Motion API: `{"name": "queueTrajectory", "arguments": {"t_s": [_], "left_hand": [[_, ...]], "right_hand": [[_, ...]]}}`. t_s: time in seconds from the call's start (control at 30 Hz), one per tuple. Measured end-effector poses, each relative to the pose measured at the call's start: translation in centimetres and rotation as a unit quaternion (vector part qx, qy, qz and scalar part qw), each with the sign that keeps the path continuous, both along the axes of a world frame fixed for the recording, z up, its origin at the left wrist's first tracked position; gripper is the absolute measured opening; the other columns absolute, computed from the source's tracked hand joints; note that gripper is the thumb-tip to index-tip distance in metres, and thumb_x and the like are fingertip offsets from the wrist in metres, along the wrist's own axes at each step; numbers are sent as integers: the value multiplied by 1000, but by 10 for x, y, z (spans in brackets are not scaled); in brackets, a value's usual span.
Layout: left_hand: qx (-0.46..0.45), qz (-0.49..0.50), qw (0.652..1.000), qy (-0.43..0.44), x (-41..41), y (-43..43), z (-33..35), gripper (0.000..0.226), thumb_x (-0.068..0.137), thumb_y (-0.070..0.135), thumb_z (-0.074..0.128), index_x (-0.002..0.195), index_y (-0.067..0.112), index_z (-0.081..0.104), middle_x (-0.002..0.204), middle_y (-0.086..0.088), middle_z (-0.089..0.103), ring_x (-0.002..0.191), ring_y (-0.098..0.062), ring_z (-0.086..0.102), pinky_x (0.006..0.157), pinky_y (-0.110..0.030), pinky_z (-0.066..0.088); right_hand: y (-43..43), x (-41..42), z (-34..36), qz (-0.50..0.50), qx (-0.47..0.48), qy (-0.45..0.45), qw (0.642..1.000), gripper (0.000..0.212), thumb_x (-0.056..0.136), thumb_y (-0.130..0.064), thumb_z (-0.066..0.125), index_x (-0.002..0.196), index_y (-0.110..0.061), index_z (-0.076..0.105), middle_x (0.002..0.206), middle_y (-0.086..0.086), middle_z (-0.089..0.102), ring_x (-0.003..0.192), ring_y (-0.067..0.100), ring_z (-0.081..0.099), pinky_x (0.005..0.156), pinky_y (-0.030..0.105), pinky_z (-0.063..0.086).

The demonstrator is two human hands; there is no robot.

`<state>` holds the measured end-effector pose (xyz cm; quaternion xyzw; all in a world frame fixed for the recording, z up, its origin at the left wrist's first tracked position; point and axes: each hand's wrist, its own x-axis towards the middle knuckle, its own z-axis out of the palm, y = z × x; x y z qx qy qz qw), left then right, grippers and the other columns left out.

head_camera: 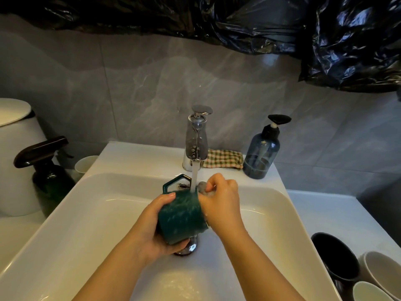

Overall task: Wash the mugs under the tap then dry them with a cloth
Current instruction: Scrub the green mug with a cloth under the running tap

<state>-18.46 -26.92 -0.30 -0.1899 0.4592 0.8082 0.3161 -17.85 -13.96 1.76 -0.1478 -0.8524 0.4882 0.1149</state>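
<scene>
Head view, green mug (180,213), sponge (206,190), under tap (196,144), mid-sink (86,213)

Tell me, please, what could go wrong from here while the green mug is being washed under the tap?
1. Only the wet left hand grips the green mug, tilted above the sink, while the right hand pinches a grey pad at its rim; the mug could slip and chip.
2. The water stream strikes the mug and may splash the checked cloth behind the tap, leaving it damp for drying.
</scene>
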Motion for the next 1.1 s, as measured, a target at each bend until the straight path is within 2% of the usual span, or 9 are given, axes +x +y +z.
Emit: {"name": "queueTrajectory", "arguments": {"t_s": [0.2, 0.27, 0.33, 0.4, 0.5, 0.63, 0.7, 0.9, 1.1], "left_hand": [[63, 27, 997, -23, -4, -4, -5, 46, 61, 42, 65, 96, 12, 64, 85, -18, 66, 83, -34, 59, 61, -37, 50], [63, 20, 998, -3, -7, -7, -5, 48, 57, 43, 64, 92, 11, 65, 76, -16, 68, 77, -32, 60, 60, -36, 51], [53, 8, 998, 17, -10, -11, -3, 45, 57, 44, 62, 88, 11, 66, 70, -15, 68, 74, -32, 61, 62, -36, 50], [39, -5, 999, 28, -11, -13, -3, 43, 58, 44, 63, 85, 11, 66, 68, -16, 68, 76, -34, 61, 64, -37, 49], [18, -16, 999, 37, -8, -9, -5, 38, 63, 42, 62, 85, 11, 66, 69, -14, 69, 75, -33, 61, 63, -37, 49], [-50, -26, 992, 110, -4, -3, -8, 29, 79, 39, 57, 93, 16, 67, 76, -9, 73, 78, -29, 65, 66, -39, 51], [-59, -25, 990, 127, -3, -2, -8, 31, 76, 38, 58, 96, 16, 66, 81, -10, 72, 80, -30, 66, 63, -38, 52], [7, -4, 999, 49, -8, -6, -2, 31, 68, 39, 62, 83, 12, 64, 62, -13, 68, 74, -32, 60, 64, -37, 49], [-42, -10, 996, 82, -5, -2, -8, 28, 80, 38, 57, 90, 13, 66, 76, -13, 70, 78, -32, 64, 61, -38, 51]], "right_hand": [[-3, 18, 16, 153, -211, -99, 960, 23, 95, -41, 47, 81, -31, 62, 82, -13, 62, 82, 5, 58, 65, 14, 43], [-1, 24, 12, 242, -59, -91, 964, 13, 86, -43, 54, 97, -37, 59, 95, -19, 63, 93, 4, 57, 84, 17, 47], [5, 26, 8, 306, 181, -66, 932, 39, 84, -38, 58, 122, -37, 50, 119, -17, 60, 112, 6, 51, 116, 30, 17], [8, 26, 8, 342, 267, -58, 899, 39, 86, -32, 60, 125, -31, 53, 121, -10, 61, 105, 6, 51, 112, 25, 12], [6, 20, 11, 369, 133, -103, 914, 31, 81, -21, 67, 112, -21, 63, 107, 1, 68, 87, 12, 60, 85, 25, 51], [5, 14, 11, 306, -195, -151, 920, 36, 80, 6, 60, 100, -23, 59, 101, 4, 67, 96, 19, 65, 85, 32, 56], [8, 12, 14, 339, -228, -182, 894, 39, 80, 7, 60, 101, -25, 59, 99, 0, 67, 97, 18, 64, 84, 31, 55], [15, 12, 7, 429, 282, -60, 856, 44, 79, -18, 70, 121, -21, 57, 118, 1, 60, 107, 14, 53, 94, 30, 48], [8, 15, -1, 336, -199, -157, 907, 41, 76, -1, 66, 113, -16, 60, 113, 11, 65, 107, 24, 62, 90, 34, 54]]}}
